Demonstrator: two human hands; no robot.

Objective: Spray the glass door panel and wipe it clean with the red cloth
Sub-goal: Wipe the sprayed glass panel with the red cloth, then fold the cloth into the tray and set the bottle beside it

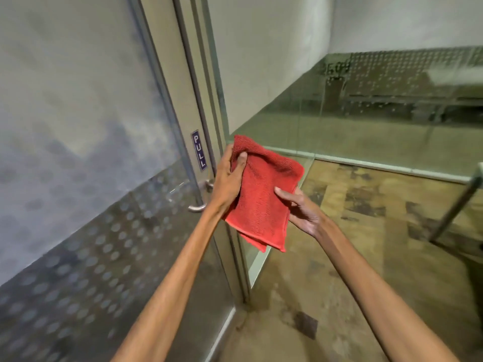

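Observation:
A folded red cloth [264,194] hangs in the air in front of the door frame, held by both hands. My left hand [228,181] pinches its upper left corner, thumb on the front. My right hand [300,210] grips its right edge lower down. The glass door panel [78,152] fills the left of the view, frosted above and patterned with pale dots below. No spray bottle is in view.
A metal lever handle [198,205] and a purple PULL sticker [199,150] sit on the door's metal frame [183,100]. A fixed glass wall [366,113] runs off to the right. Worn brown floor [366,244] lies below, with a metal leg [454,205] at far right.

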